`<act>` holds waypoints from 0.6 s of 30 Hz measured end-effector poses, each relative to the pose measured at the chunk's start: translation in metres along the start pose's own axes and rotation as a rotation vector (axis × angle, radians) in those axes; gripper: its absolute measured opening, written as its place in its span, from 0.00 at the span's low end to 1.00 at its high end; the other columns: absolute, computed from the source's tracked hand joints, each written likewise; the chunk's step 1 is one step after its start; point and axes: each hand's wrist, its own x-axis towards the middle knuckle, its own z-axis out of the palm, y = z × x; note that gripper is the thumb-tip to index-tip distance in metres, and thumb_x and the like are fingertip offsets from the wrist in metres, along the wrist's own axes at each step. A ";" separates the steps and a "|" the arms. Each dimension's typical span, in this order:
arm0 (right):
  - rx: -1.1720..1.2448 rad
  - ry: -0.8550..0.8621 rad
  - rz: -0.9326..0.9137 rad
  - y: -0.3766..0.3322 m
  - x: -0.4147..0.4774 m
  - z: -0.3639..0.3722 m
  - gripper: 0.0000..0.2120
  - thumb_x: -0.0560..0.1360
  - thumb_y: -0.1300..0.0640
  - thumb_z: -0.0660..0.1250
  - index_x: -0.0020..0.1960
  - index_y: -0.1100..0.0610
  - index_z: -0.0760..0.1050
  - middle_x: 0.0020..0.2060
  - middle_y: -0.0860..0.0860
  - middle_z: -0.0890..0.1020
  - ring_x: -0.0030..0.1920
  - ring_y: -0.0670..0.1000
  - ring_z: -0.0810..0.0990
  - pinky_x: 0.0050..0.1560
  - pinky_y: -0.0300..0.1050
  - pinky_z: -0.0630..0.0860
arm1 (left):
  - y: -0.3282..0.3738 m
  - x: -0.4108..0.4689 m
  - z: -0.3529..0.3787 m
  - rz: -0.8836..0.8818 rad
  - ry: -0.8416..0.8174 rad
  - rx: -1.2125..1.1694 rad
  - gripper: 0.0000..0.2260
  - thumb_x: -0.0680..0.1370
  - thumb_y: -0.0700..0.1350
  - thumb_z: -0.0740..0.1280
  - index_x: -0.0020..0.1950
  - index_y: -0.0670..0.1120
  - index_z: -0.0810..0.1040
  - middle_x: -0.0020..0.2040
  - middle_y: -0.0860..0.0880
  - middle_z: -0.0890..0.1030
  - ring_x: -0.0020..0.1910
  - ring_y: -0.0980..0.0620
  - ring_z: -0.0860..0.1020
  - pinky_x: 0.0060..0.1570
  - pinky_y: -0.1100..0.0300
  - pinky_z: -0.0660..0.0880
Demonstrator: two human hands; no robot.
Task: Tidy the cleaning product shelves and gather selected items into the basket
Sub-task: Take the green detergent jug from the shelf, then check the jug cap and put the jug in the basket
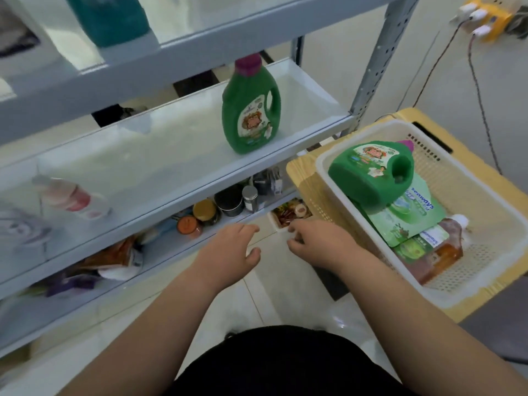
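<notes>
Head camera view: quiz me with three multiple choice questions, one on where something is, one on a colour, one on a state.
1. Where does the upright green bottle stand?
A. on the floor
B. on the shelf above the jars
C. in a sink

2. What colour is its cap?
A. yellow
B. white
C. purple

3. How does the second green bottle sit in the white basket?
A. lying on its side on the green pouches
B. upright
C. upside down

Answers:
1 B, its base rests on that shelf, with the jars one level below.
2 C, the cap on top is plainly purple.
3 A, its label faces up and it lies across the pouches.
</notes>
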 end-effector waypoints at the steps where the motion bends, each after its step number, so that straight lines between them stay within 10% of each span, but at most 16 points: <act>1: 0.004 -0.004 0.007 -0.008 0.003 0.001 0.19 0.81 0.44 0.61 0.69 0.48 0.74 0.57 0.48 0.82 0.55 0.53 0.80 0.48 0.46 0.75 | -0.009 -0.003 -0.002 -0.007 0.010 -0.001 0.22 0.80 0.54 0.64 0.74 0.51 0.72 0.69 0.50 0.76 0.69 0.49 0.72 0.67 0.54 0.69; 18: 0.168 0.070 0.075 -0.030 0.084 -0.018 0.14 0.80 0.47 0.65 0.64 0.49 0.78 0.55 0.48 0.82 0.52 0.49 0.80 0.51 0.46 0.78 | -0.086 0.047 -0.014 -0.040 0.001 -0.044 0.22 0.80 0.51 0.64 0.74 0.51 0.71 0.65 0.49 0.76 0.64 0.47 0.73 0.63 0.53 0.71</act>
